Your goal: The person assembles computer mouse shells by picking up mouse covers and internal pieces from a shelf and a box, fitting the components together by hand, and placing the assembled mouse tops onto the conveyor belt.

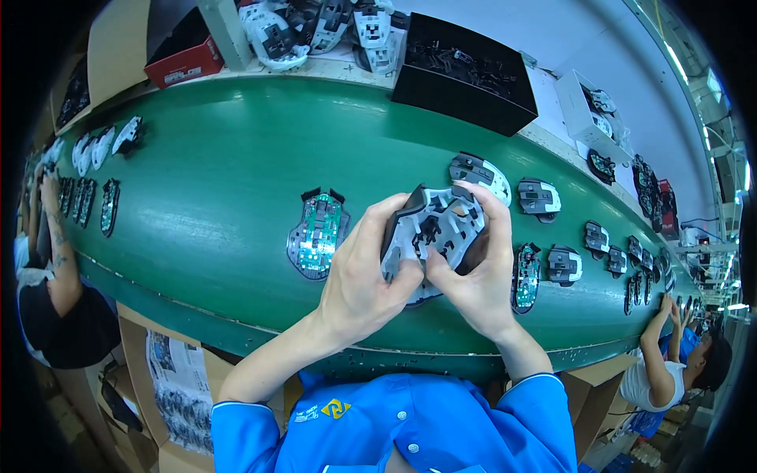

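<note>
Between both hands, above the green bench, I hold a computer mouse top shell point(435, 229), its hollow light-grey inside turned toward me. My left hand point(364, 264) wraps the shell's left side, thumb pressed inside near a small black part. From the right my right hand point(482, 268) grips the other side, its thumb also reaching inside. Left of my hands lies a mouse base with a green circuit board point(318, 236). Another base with a board point(526, 277) lies just right of my right hand. Behind it sits a grey and white mouse shell point(479, 175).
The green bench point(229, 142) runs left to right, carrying more shells point(539, 199) and bases. A black box of small dark parts point(467, 72) and bagged shells point(272, 35) line the back ledge. Co-workers work at far left point(59, 268) and far right point(658, 370). Cardboard boxes point(177, 386) stand below.
</note>
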The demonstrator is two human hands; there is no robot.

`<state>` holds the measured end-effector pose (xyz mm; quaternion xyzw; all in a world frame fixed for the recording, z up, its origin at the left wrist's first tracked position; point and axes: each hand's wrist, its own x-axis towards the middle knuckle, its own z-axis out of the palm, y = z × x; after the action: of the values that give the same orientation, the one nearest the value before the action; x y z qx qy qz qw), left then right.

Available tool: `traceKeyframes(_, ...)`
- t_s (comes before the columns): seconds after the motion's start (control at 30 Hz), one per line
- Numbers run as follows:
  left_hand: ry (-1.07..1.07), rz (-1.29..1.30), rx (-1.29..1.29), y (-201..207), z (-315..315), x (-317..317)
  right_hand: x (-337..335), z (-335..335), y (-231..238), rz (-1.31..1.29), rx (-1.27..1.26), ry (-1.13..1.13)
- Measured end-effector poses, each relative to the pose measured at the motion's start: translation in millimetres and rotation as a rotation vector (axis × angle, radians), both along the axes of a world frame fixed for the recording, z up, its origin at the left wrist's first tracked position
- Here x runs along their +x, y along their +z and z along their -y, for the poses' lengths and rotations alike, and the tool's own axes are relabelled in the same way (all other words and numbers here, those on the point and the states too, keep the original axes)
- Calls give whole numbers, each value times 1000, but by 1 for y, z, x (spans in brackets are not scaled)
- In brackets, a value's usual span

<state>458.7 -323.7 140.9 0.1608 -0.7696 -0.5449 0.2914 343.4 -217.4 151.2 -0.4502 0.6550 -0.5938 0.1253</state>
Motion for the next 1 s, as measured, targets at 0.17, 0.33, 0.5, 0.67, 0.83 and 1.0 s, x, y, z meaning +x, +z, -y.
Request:
traceKeyframes(0.17, -264, 110, 458, 41, 19, 20, -94, -47, 55, 103, 324, 93)
traceKeyframes(0.33, 195, 45, 343, 31, 64, 55, -251, -103, 3, -815, 720, -898)
traceKeyframes(0.5, 296, 138, -30, 27, 117, 32, -274, -137, -59, -1131, 846, -792)
traceKeyframes(0.67, 523, 414, -953, 35, 212, 11, -259, -157, -15, -483, 789, -290)
traceKeyframes(0.83, 639, 415, -970, 26, 282, -105, -313, -419, 32, -871, 510, -1352)
traceKeyframes(1.0, 510, 617, -986, -5, 314, -220, -164, -594, -99, -550, 623, -1562)
